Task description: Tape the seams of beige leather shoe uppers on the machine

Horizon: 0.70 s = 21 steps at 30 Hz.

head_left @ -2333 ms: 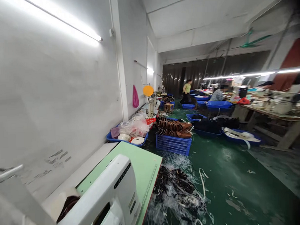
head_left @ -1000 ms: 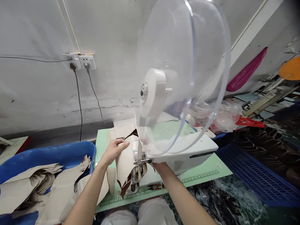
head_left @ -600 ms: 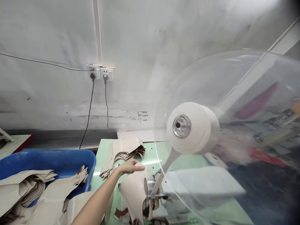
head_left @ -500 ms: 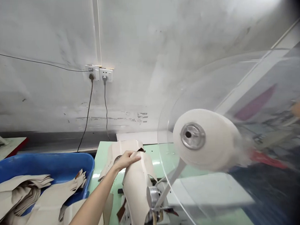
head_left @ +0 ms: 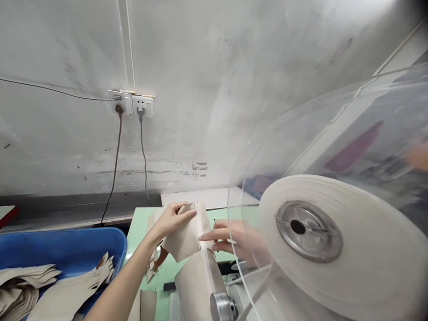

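My left hand (head_left: pixel 171 222) is closed on the upper part of a beige fabric piece (head_left: pixel 182 240), thumb on top. A white tape strip (head_left: pixel 205 262) runs along this piece and down over a second beige piece (head_left: pixel 191 287), which leads towards a metal roller (head_left: pixel 220 311). From the right, my right hand (head_left: pixel 238 237) reaches in with fingers stretched apart. One of its fingertips touches the tape on the held piece. Part of this hand shows through a clear disc (head_left: pixel 249 277). Behind my left hand, more beige fabric (head_left: pixel 153 219) lies on the pale green table (head_left: pixel 140 218).
A large roll of white tape (head_left: pixel 374 248) fills the right side in front of the clear disc. On the left stands a blue tub (head_left: pixel 86 237) with stacked beige pieces (head_left: pixel 60 292). Plugged cords (head_left: pixel 117 160) hang from wall sockets (head_left: pixel 142 106).
My right hand has come into view and reached the tape. The fabric in my left hand now stands apart from the piece below it. The view has shifted, and the tape roll looks larger.
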Available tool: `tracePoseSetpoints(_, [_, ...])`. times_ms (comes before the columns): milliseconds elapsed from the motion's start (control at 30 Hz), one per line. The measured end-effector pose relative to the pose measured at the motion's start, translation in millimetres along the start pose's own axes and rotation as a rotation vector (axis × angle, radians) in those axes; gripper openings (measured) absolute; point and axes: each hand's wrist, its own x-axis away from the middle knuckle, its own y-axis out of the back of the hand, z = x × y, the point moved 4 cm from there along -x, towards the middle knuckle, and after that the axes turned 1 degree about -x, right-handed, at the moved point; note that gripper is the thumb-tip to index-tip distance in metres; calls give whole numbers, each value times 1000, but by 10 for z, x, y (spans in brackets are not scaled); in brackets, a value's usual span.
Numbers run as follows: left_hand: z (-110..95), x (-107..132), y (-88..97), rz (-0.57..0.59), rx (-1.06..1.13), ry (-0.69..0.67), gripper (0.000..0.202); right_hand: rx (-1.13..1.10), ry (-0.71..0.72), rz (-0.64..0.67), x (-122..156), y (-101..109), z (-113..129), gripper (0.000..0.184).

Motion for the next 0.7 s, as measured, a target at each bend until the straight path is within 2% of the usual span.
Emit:
tracePoseSetpoints(100, [-41, -13, -5, 0, -11, -31, 39, -9, 52, 214, -329, 41, -6, 20])
tracePoseSetpoints(167, [-51, -23, -31, 1, -14, -45, 38, 42, 27, 297, -439, -11, 14, 15])
tracePoseSetpoints(267, [-37, -49, -92, 17, -11, -83, 34, 391, -45, 340, -476, -187, -17, 10])
tracePoseSetpoints(333, [-10, -72, -109, 15, -27, -113, 31, 680, -65, 358, -453, -295, -83, 14])
tracePoseSetpoints(367, [4, -84, -104, 11, -44, -120, 30, 733, -62, 366, -436, -324, -120, 17])
tracePoseSetpoints(433, [11, -103, -83, 40, -79, -108, 30, 610, -75, 317, -415, -280, -197, 24])
tracePoseSetpoints(500, [-33, -113, -59, 112, -115, -86, 31, 409, -117, 94, -430, -73, -285, 36])
tracePoseSetpoints(567, [-112, -106, -32, 184, -152, -73, 31, 328, -142, -115, -466, 162, -393, 49])
tracePoseSetpoints(600, [-144, -94, -11, 203, -174, -69, 30, 316, -142, -138, -495, 235, -455, 48])
tracePoseSetpoints(633, [-152, -75, 16, 211, -200, -59, 29, 297, -135, -100, -529, 268, -523, 40])
tracePoseSetpoints(700, [-49, 4, 91, 195, -277, -2, 27, 244, -147, 38, -577, 261, -676, 11])
